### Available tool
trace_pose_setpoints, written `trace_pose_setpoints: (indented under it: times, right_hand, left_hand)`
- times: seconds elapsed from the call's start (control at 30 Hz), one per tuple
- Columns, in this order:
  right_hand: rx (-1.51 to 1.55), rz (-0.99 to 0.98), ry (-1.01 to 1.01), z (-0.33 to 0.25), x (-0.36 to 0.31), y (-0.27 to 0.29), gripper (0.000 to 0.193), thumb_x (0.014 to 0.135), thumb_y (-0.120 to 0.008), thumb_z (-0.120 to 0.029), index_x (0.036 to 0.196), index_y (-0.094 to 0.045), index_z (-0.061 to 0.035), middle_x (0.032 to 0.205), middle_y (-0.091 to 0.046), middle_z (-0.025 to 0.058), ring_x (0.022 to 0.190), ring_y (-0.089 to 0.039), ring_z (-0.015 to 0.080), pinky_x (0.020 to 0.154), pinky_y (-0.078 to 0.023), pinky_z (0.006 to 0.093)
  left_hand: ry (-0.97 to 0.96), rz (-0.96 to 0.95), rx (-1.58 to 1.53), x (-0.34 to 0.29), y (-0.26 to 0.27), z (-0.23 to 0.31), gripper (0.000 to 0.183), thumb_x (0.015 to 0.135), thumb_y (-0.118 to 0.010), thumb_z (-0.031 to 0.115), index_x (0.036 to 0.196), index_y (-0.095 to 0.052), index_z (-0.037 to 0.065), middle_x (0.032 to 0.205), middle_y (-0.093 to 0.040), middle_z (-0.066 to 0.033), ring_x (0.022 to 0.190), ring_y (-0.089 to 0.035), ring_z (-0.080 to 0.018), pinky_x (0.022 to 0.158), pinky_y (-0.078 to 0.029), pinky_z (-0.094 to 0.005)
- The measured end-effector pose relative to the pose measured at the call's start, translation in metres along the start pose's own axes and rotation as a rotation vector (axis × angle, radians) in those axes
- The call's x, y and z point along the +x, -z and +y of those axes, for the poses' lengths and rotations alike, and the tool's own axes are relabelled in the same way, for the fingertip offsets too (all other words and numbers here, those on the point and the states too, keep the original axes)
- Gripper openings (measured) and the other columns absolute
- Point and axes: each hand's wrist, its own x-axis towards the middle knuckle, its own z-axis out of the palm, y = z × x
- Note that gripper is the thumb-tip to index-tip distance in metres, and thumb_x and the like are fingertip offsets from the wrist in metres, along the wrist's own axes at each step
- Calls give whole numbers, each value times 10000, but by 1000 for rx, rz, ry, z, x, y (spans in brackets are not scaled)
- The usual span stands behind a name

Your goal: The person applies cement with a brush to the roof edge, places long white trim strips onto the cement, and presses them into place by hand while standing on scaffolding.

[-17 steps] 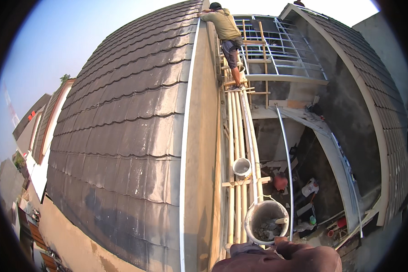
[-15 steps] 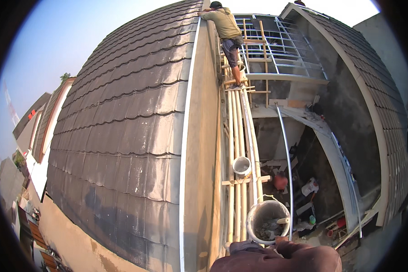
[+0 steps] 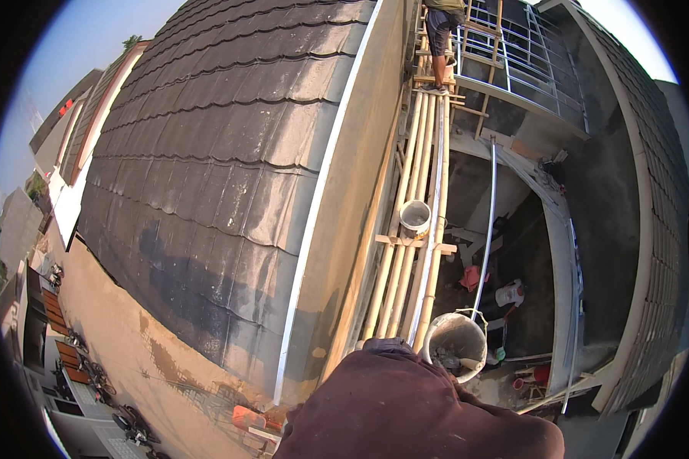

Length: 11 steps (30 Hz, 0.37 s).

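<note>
Neither of my hands shows; my dark maroon clothing point(image 3: 406, 409) fills the lower middle and covers where they would be. Close beyond it, by the right edge of the bamboo poles point(image 3: 394, 287), is a large grey bucket point(image 3: 440, 330) with grey mortar-like material inside. Its rim is partly covered by my clothing, and I cannot tell whether a hand touches it. A smaller whitish bucket point(image 3: 415, 218) stands farther along the poles, near a wooden crosspiece point(image 3: 386, 240).
The tiled roof point(image 3: 207, 168) slopes down left of a plastered wall point(image 3: 360, 206). On the scaffold's far end stands a person point(image 3: 439, 38). Right of the poles is a deep drop, crossed by a long metal strip point(image 3: 488, 229). Another person point(image 3: 509, 294) is below.
The view has tilted down and shifted, so the far person's upper body is cut off. My right hand, earlier at the large bucket's rim, is now hidden behind my clothing, which fills more of the picture.
</note>
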Motion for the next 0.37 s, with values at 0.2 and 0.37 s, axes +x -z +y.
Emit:
trace_pose_setpoints:
  times: [0.2, 0.37]
  right_hand:
    - [39, -92, 64, 30, 35, -40, 498, 944, -485, -397, 1158, -707, -7, 1198, -700, 240, 1155, -666, 370, 993, -500, 446]
    - [355, -69, -166, 3, -1, -15, 577, 949, -440, -425, 1244, -668, 15, 1271, -670, 248, 1218, -626, 369, 1032, -468, 417]
  left_hand:
    - [-205, -25, 163, 37, 35, -39, 325, 913, -668, 294, 1054, -659, 2, 925, -703, -142, 842, -720, -286, 588, -550, -422]
    - [-262, -157, 540, 24, 86, -40, 355, 906, -682, 297, 1088, -663, -8, 980, -694, -154, 854, -723, -338, 598, -581, -446]
